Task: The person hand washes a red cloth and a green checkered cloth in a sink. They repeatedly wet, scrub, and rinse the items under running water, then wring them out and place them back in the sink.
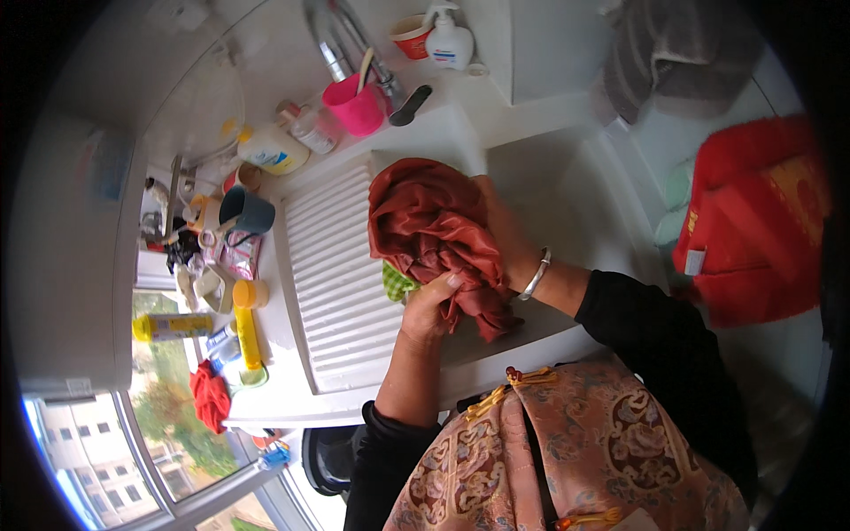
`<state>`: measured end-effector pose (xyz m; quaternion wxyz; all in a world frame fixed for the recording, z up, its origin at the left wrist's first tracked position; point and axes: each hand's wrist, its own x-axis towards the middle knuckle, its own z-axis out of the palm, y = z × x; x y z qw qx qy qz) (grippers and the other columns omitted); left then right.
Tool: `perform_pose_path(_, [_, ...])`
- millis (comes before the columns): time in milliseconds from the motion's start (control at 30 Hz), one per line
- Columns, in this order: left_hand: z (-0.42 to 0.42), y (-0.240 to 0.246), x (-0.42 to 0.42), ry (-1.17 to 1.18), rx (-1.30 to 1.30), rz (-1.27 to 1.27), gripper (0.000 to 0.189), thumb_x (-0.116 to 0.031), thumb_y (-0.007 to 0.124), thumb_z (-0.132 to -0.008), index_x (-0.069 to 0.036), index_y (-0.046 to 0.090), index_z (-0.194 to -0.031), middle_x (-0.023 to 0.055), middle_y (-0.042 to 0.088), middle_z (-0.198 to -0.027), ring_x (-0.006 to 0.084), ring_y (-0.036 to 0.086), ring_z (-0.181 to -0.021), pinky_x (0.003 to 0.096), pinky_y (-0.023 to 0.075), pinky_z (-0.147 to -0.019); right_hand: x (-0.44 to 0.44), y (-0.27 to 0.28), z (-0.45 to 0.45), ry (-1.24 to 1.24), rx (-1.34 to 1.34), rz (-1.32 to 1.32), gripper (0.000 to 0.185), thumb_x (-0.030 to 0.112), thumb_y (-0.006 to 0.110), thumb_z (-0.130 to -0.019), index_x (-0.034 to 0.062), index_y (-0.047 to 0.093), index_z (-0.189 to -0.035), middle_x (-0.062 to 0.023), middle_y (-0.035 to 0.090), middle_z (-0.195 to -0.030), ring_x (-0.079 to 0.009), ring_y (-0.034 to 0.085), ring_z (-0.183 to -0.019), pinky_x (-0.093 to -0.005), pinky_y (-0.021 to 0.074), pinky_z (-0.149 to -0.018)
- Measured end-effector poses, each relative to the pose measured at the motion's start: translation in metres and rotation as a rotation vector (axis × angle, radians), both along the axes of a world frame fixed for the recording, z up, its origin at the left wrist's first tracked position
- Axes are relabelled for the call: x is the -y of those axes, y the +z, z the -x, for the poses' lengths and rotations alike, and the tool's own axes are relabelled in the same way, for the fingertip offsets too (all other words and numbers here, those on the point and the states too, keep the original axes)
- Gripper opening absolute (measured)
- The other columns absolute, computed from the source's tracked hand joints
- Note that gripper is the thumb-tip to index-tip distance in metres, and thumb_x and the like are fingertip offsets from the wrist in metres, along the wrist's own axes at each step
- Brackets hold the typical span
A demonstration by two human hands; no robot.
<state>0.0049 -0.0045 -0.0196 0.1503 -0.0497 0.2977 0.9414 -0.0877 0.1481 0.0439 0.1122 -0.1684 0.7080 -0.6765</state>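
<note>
A bunched red satiny cloth [431,219] is held up between both hands above the washboard [339,265] and the edge of the white sink basin [551,179]. My left hand [428,305] grips its lower folds, with the thumb on top. My right hand [505,232], with a silver bracelet at the wrist, is closed around the cloth's right side; its fingers are partly hidden behind it. A bit of green checkered cloth [397,282] shows below the red cloth, beside my left hand. Whether the two are joined cannot be told.
A faucet [335,63], a pink cup [355,106], a pump bottle [449,46] and a black brush-like item [412,106] stand or lie behind the sink. Bottles, a dark mug [247,211] and a yellow-handled brush [248,335] crowd the left counter. A red textile [750,226] is at the right.
</note>
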Motion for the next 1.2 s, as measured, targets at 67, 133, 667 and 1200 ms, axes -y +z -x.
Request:
perform_pose_path(67, [0.002, 0.003, -0.003, 0.046, 0.013, 0.101, 0.045, -0.020, 0.064, -0.087, 0.007, 0.057, -0.122, 0.0162, 0.065, -0.120, 0.0270, 0.063, -0.109, 0.0381, 0.0516, -0.095, -0.002, 0.005, 0.002, 0.037, -0.073, -0.229, 0.042, 0.020, 0.064, -0.094, 0.0039, 0.041, -0.125, -0.0074, 0.061, -0.115, -0.0170, 0.060, -0.101, -0.0310, 0.0485, -0.092])
perform_pose_path(133, [0.004, 0.009, -0.008, 0.053, -0.010, 0.141, 0.048, -0.024, 0.063, -0.088, 0.006, 0.055, -0.125, 0.0149, 0.065, -0.119, 0.0255, 0.064, -0.107, 0.0363, 0.0519, -0.094, -0.006, 0.013, 0.006, 0.084, -0.117, -0.378, 0.044, 0.025, 0.064, -0.095, 0.0025, 0.042, -0.126, -0.0076, 0.061, -0.115, -0.0173, 0.060, -0.102, -0.0320, 0.0487, -0.092])
perform_pose_path(667, [0.003, 0.041, -0.008, 0.052, 0.094, -0.172, 0.045, -0.019, 0.070, -0.084, 0.003, 0.059, -0.122, 0.0158, 0.068, -0.114, 0.0275, 0.067, -0.102, 0.0384, 0.0535, -0.094, 0.001, 0.047, 0.069, 0.546, 0.169, -0.065, 0.101, 0.061, 0.072, -0.080, 0.0101, 0.026, -0.154, -0.0119, 0.051, -0.137, -0.0221, 0.048, -0.128, -0.0366, 0.0421, -0.104])
perform_pose_path(1200, [-0.002, 0.026, -0.010, 0.020, 0.206, 0.173, 0.038, -0.023, 0.070, -0.085, -0.001, 0.065, -0.116, 0.0089, 0.070, -0.105, 0.0198, 0.068, -0.091, 0.0331, 0.0552, -0.081, 0.038, 0.028, 0.056, 0.493, -0.133, -0.252, 0.040, 0.023, 0.082, -0.076, 0.0038, 0.061, -0.104, -0.0015, 0.066, -0.096, -0.0113, 0.059, -0.089, -0.0296, 0.0499, -0.083])
